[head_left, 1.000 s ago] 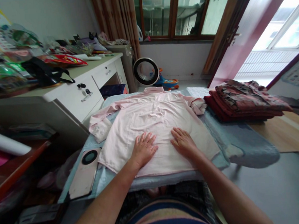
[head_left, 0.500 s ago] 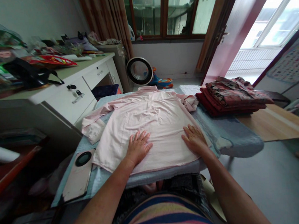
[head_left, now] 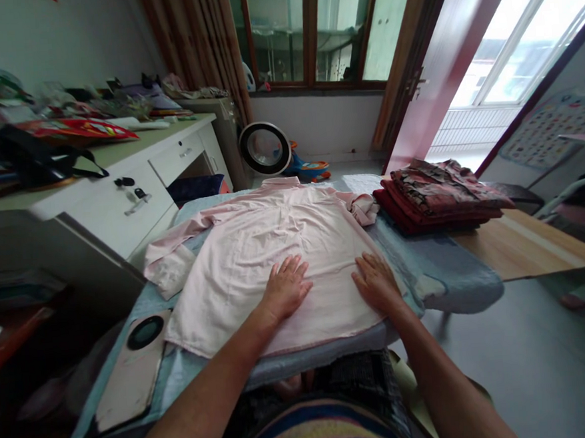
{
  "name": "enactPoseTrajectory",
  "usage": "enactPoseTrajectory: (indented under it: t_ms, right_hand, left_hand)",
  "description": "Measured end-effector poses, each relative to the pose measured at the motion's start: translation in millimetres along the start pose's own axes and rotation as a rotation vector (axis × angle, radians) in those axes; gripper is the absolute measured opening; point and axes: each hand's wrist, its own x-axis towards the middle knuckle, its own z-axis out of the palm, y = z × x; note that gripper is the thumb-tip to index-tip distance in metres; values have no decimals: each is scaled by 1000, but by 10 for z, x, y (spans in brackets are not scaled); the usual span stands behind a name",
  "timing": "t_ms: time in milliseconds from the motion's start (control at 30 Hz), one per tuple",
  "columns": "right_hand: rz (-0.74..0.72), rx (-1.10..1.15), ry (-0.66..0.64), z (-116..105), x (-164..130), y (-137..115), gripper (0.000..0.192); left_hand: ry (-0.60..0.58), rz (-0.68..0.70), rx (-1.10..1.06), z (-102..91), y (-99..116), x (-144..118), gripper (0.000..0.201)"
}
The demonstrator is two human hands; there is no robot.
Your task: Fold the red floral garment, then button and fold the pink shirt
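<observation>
A pale pink shirt [head_left: 256, 268] lies spread out on a light blue cloth-covered board [head_left: 399, 238], its collar at the far end and its hem towards me. One sleeve reaches out to the left; the right one is bunched near the shoulder. Creases run across the middle of the back. My left hand [head_left: 287, 287] rests flat on the lower middle of the shirt, fingers spread. Near the right side edge, my right hand [head_left: 376, 283] also lies flat on the fabric with its fingers extended. Neither hand grips the cloth.
A phone [head_left: 133, 370] lies at the board's left front corner. To the right sits a stack of folded dark red clothes [head_left: 441, 195], beside a wooden board [head_left: 529, 242]. A white desk [head_left: 120, 184] loaded with clutter stands on the left. A round fan [head_left: 265, 148] is by the wall.
My left hand has slid a little to the right across the shirt, closer to my right hand. The view has turned slightly to the right and up.
</observation>
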Motion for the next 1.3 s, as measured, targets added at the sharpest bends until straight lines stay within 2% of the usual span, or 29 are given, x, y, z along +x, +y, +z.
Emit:
enactPoseTrajectory:
  t_ms: [233,467,667,900,1000,1100,1200,1300]
  right_hand:
    - [49,17,47,38,-5,19,46]
    - [66,-39,44,68,5,-17,47]
    - [-133,199,-36,-11,-63,-86,41]
    - [-363,642,-91,-101,-144,-149,25]
    - [-346,726,-34,-111,-143,-214,27]
    - [-292,701,6,-142,-93,-243,22]
    - [-208,655,-6,-193,36,-182,22]
    - [-163,604,17,-194,269,-44,23]
  left_hand:
    - [23,5,-36,284,-49,36,54]
    - [4,52,-52,264,-42,-1,57]
    - [3,207,-115,202,-5,-50,50]
    - [126,360,-254,143,3,-66,29]
    - [187,406,-331,133,17,-59,21]
    - [218,385,-417,105,44,-72,15]
    - [225,337,-435,74,66,-91,16]
    - [299,303,-373,72,67,-87,15]
